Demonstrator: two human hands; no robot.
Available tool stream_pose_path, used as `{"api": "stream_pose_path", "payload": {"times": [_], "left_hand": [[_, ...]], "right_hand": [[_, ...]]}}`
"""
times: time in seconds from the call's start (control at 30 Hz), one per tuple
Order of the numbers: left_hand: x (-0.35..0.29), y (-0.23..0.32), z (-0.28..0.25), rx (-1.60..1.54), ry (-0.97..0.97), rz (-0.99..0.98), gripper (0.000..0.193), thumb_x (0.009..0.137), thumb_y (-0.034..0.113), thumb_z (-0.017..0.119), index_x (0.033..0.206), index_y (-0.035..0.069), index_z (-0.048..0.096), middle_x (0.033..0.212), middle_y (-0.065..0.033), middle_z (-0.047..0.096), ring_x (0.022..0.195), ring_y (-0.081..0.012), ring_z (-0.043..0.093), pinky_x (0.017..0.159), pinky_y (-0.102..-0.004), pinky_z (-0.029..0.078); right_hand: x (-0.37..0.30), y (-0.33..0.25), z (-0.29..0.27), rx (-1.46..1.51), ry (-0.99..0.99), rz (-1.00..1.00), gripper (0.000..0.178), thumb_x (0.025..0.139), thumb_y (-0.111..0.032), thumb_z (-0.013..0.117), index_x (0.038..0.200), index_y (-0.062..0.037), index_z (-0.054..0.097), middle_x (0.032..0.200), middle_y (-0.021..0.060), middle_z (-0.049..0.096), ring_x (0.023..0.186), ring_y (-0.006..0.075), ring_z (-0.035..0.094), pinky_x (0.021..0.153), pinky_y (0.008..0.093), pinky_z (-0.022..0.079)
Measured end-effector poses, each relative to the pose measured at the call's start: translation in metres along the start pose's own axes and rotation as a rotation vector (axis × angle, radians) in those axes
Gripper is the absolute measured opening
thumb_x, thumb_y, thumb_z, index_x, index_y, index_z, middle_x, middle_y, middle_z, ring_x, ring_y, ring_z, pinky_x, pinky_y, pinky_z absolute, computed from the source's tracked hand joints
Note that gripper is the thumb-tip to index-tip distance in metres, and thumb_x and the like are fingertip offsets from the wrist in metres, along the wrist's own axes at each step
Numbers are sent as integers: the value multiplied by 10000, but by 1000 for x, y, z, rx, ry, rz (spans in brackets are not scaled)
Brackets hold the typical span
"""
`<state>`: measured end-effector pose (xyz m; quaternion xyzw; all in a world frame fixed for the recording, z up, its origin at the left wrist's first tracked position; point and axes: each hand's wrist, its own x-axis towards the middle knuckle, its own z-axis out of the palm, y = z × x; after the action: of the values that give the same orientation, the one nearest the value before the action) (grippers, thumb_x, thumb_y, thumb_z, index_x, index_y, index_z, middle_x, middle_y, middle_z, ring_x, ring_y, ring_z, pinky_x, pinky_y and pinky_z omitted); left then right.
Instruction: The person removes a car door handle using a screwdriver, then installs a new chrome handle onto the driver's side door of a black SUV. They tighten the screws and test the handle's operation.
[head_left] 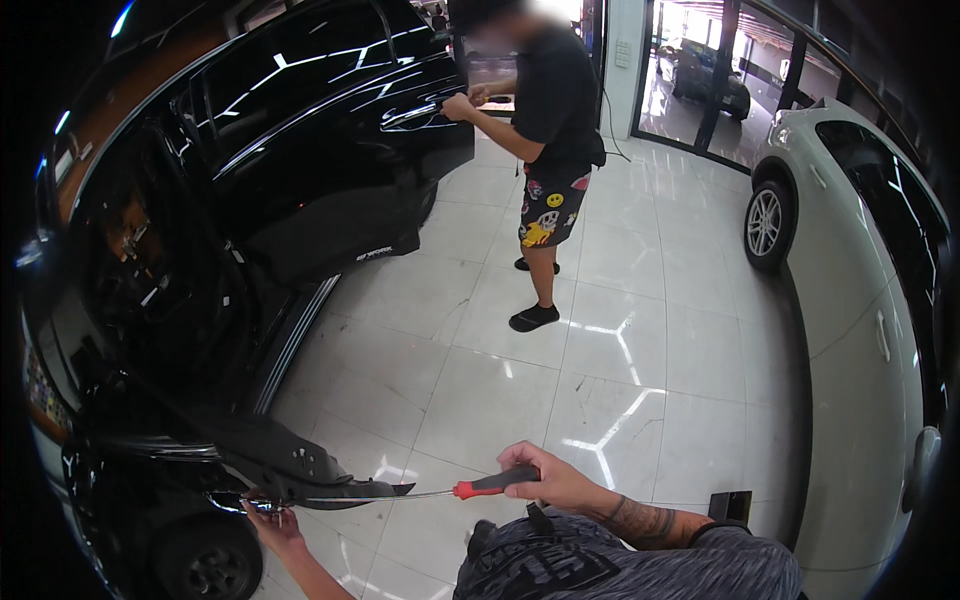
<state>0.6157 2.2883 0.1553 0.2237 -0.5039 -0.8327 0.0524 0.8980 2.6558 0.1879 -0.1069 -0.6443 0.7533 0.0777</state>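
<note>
My right hand [540, 478] is closed around the red and black handle of a long screwdriver [480, 485]. Its thin metal shaft points left along the edge of a black car door panel [290, 458], which has several holes in it. The tip is hard to make out against the dark panel. At the lower left, my left hand [277, 527] grips a shiny chrome door handle [228, 500] on the black bodywork, its fingertips partly hidden by the panel. A wheel [210, 565] of the black car lies just below it.
Ahead, a person [555, 100] in a black shirt and patterned shorts works with both hands at a chrome handle [412, 116] on the black car's other door [330, 170]. A white car [850, 260] stands along the right. Glass doors [700, 75] close off the back, beyond the tiled floor [490, 380].
</note>
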Motion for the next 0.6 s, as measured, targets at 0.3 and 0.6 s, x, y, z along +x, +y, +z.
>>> {"api": "stream_pose_path", "payload": {"times": [0.3, 0.6], "left_hand": [[25, 1, -14, -118, -47, -153, 368, 770, 452, 671, 926, 123, 620, 751, 38, 569, 636, -92, 560, 530, -221, 467], [15, -4, -3, -153, -212, -95, 298, 802, 372, 632, 1001, 150, 625, 806, 50, 612, 613, -87, 555, 505, -216, 445]], "right_hand": [[7, 10, -7, 98, 2, 22, 332, 912, -300, 522, 1095, -36, 438, 737, 23, 498, 588, 82, 483, 509, 223, 376], [4, -7, -26, 25, -126, 203, 307, 943, -319, 455, 1066, -39, 431, 701, 12, 498, 499, 69, 448, 438, 214, 339]]}}
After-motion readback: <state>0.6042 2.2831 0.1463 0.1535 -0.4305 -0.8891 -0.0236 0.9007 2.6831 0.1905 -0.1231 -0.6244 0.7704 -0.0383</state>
